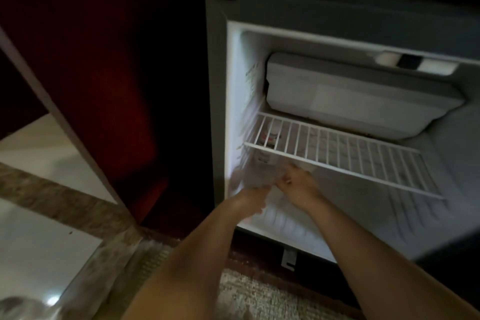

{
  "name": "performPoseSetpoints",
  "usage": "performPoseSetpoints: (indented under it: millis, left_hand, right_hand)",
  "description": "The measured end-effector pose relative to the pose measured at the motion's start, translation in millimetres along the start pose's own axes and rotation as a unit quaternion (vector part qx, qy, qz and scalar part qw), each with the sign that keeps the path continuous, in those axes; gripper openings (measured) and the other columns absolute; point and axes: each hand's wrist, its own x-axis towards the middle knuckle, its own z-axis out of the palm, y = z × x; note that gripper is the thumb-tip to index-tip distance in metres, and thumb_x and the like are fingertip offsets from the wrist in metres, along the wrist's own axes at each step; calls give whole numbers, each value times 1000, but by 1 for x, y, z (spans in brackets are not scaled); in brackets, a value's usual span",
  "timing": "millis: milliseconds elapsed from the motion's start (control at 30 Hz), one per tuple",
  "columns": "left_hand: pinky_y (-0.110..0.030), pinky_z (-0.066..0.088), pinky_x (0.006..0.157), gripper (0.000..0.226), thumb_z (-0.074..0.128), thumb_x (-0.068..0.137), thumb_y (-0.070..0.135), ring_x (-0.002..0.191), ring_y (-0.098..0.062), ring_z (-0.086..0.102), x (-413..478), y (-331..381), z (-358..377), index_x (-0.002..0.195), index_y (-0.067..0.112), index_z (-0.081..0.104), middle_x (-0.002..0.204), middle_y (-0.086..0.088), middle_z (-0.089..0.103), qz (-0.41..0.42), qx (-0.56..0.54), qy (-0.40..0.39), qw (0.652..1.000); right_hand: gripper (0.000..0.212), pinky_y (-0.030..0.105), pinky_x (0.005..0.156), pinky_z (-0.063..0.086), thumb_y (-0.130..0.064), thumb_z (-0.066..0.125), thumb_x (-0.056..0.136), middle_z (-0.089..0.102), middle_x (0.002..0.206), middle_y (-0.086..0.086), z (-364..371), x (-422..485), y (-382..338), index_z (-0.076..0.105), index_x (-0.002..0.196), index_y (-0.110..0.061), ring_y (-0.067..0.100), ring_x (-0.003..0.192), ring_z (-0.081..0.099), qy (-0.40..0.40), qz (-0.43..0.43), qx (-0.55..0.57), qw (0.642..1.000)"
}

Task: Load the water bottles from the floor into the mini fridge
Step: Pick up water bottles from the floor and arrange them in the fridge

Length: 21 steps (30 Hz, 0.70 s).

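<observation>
1. Here, the right hand point(296, 184) has its fingers curled round a clear bottle point(255, 176) just under the wire shelf point(363, 161). The left hand point(253, 201) sits against the bottle's near end, but blur hides whether its fingers grip or only prop it.
2. The bottle is inside the lower space of the fridge point(218, 86), close to the left wall, and looks tilted rather than upright.
3. Handling, as a judgement: if full, it is fairly heavy for its size, with thin walls that dent under a squeeze and a smooth, possibly slippery skin. It is best held round the middle with support under the base, not by the cap.
4. Behind it a second bottle point(271, 135) stands upright in the back left corner, seen through the shelf bars.
5. The shelf itself carries nothing I can see; above it sits the freezer box point(350, 93), flap down.
6. The fridge stands open, with a rug point(272, 301) at its foot.
</observation>
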Motion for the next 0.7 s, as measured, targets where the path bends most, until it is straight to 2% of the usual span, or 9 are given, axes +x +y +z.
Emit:
performPoseSetpoints:
  millis: [33,100,167,233,367,467,533,600,700]
  left_hand:
    - [-16,40,59,42,37,99,35,75,-12,55,-13,-2,-4,124,5,51,91,-4,60,-3,30,-16,999]
    - [-26,48,81,48,37,98,40,104,-21,61,-33,-7,-15,128,5,50,120,-9,61,-12,125,-43,991]
    - [-34,47,95,52,38,97,42,115,-25,58,-49,-11,-27,130,4,49,128,-11,58,5,183,-39,982]
    - [-35,44,94,52,36,98,42,115,-24,59,-72,-13,-41,130,4,48,128,-10,58,18,219,-30,975]
    - [-33,41,92,53,35,97,45,114,-18,59,-124,-28,-80,137,11,41,130,-5,57,13,212,-28,977]
    - [-34,42,92,56,34,97,45,115,-18,58,-164,-46,-114,142,12,35,132,-5,56,3,213,12,977]
    - [-35,42,92,55,35,98,43,115,-20,57,-190,-64,-142,142,11,34,133,-7,54,3,212,32,977]
    - [-34,42,88,50,36,98,41,110,-22,58,-214,-86,-171,136,9,41,131,-9,54,3,216,50,975]
    - [-36,45,84,41,38,98,40,102,-26,57,-246,-124,-208,117,7,54,120,-12,58,-7,245,77,966]
  right_hand:
    - [33,31,78,46,-27,60,90,65,106,15,-4,-10,-2,56,116,-7,31,98,62,-7,5,0,1000]
    - [28,31,78,46,-27,60,90,66,104,14,-11,-31,-10,61,108,-5,30,97,63,-20,3,-6,1000]
    - [26,34,79,49,-31,59,90,68,97,14,-15,-46,-20,63,99,-7,29,92,65,-36,-6,-16,999]
    - [25,38,81,52,-34,57,91,68,96,12,-19,-63,-35,63,97,-10,29,90,65,-50,-16,-17,998]
    - [23,45,86,52,-33,51,94,68,99,17,-19,-104,-83,62,88,-13,32,95,64,-80,-46,-25,995]
    - [29,42,83,53,-31,50,95,68,100,17,-10,-132,-127,63,93,-6,30,92,66,-109,-78,-25,991]
    - [30,37,79,53,-34,48,96,67,98,13,1,-150,-157,63,100,-8,25,86,67,-141,-101,-30,984]
    - [27,37,82,53,-37,48,96,66,99,9,15,-165,-185,60,103,-14,22,85,67,-180,-115,-55,975]
    - [28,41,87,51,-34,49,96,66,102,13,36,-187,-221,60,106,-11,25,90,66,-224,-137,-90,961]
